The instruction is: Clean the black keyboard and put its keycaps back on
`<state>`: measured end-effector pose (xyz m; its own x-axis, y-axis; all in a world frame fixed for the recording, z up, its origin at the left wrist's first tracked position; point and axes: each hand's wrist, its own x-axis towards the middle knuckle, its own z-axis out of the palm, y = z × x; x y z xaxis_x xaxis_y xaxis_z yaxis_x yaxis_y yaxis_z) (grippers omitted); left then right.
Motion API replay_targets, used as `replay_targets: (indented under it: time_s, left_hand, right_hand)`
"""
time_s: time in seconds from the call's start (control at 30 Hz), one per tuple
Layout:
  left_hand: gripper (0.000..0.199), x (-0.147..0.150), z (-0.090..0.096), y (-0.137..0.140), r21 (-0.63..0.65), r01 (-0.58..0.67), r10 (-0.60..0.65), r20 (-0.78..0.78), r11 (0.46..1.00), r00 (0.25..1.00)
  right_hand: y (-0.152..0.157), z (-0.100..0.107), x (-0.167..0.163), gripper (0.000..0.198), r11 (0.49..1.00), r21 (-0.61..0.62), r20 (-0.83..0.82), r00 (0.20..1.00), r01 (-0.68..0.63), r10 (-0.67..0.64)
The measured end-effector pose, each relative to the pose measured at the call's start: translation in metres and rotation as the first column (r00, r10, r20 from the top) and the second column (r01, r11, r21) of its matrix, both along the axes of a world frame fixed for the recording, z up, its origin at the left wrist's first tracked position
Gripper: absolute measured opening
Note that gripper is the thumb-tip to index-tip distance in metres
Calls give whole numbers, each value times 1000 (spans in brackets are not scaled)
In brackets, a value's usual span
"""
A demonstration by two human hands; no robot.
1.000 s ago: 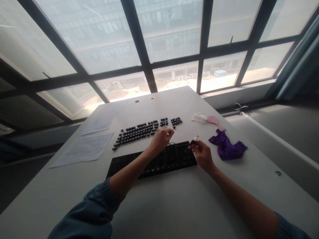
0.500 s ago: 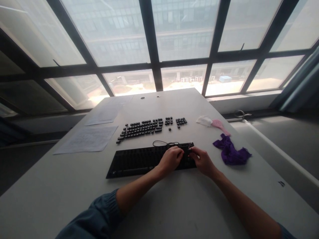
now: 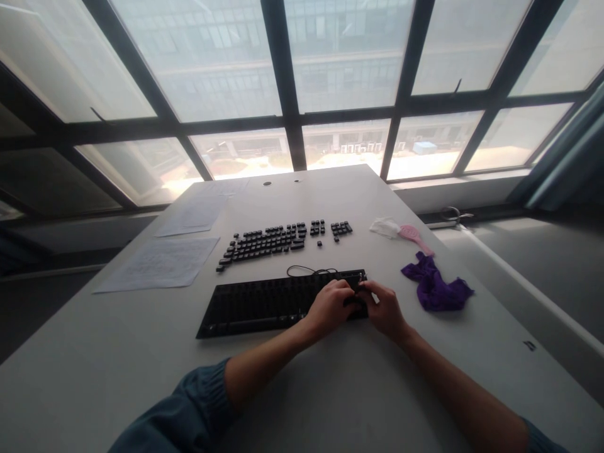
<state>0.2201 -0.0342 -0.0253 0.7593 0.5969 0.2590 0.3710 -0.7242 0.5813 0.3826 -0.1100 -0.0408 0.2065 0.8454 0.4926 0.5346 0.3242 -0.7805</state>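
Note:
A black keyboard [image 3: 264, 308] lies on the white table, its key area dark and mostly bare of keycaps. Over its right end my left hand [image 3: 333, 305] is closed, fingertips meeting those of my right hand; what they pinch is hidden. My right hand [image 3: 384, 308] is closed at the keyboard's right edge, holding what looks like a small wire keycap puller [image 3: 361, 277], thin and partly covered by the fingers. Behind the keyboard, loose black keycaps [image 3: 268, 242] are laid out in rows like a keyboard layout. A thin black cable [image 3: 302, 268] curls at the keyboard's back edge.
Printed paper sheets [image 3: 160, 264] lie at the left of the table [image 3: 302, 390]. On the right are a purple cloth [image 3: 441, 289], a pink brush-like item [image 3: 413, 236] and a crumpled white tissue [image 3: 385, 227]. Large windows [image 3: 349, 56] stand beyond the table.
My left hand has moved slightly right, so its fingertips now meet those of my right hand. The thin wire piece shows less between the fingers. The view has shifted a little.

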Motion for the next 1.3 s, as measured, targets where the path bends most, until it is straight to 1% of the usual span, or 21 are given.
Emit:
replay_targets:
  time_s: [0.07, 0.13, 0.27, 0.4, 0.43, 0.47, 0.53, 0.67, 0.8, 0.9, 1.0, 1.07, 1.13, 1.23, 1.3]
  left_hand:
    - [3, -1, -1, -2, 11, -10, 10, 24, 1000, 1000]
    - [5, -1, 0, -4, 7, -13, 13, 48, 1000, 999]
    - [4, -2, 3, -5, -56, -15, 20, 99, 998, 995]
    - [28, -2, 10, -4, -133, -50, 67, 131, 990, 989]
    - [29, -2, 12, -5, -146, -57, 78, 142, 988, 987]
    - [25, -2, 13, -5, -160, -64, 89, 157, 985, 984]
    - [15, -2, 15, -5, -197, -87, 125, 190, 977, 974]
    - [20, -1, 15, -3, -289, -143, 212, 223, 947, 952]
    - [20, 1, 13, -1, -301, -155, 232, 238, 941, 943]
    - [21, 1, 11, -1, -313, -157, 236, 233, 937, 943]
    - [22, 1, 9, 0, -315, -159, 236, 224, 936, 946]
    - [22, 1, 9, 0, -296, -160, 231, 224, 942, 947]
    - [21, 0, 10, -1, -253, -135, 194, 228, 958, 954]
    - [19, -2, 12, -2, -152, -26, 55, 188, 988, 981]
    - [13, -3, 12, -2, -100, 43, -30, 129, 994, 991]
  right_hand:
    - [-1, 0, -3, 11, 999, -29, -83, 996, 38, -41]
    - [-2, 2, -4, 12, 997, -50, -137, 988, 63, -69]
    - [-2, 5, -1, 12, 996, -41, -131, 988, 83, -88]
    - [1, 7, 5, 12, 995, -68, -177, 981, 72, -83]
    - [2, 6, 5, 12, 995, -83, -187, 980, 57, -72]
    - [3, 6, 5, 13, 994, -97, -192, 980, 42, -60]
    - [4, 6, 4, 14, 992, -121, -183, 982, 18, -40]
    - [5, 5, 3, 14, 990, -142, -181, 983, 8, -34]
    - [6, 5, 3, 15, 990, -144, -185, 982, -7, -20]
    - [7, 8, 4, 16, 986, -155, -133, 991, -55, 35]
    - [7, 12, 5, 18, 982, -158, -31, 994, -107, 104]
    - [5, 15, 5, 19, 982, -135, 50, 989, -133, 141]
    - [3, 16, 5, 21, 982, -99, 120, 978, -159, 171]
    - [-1, 16, 5, 24, 980, -58, 178, 964, -192, 199]
    - [-2, 13, 5, 25, 982, -35, 201, 961, -186, 189]
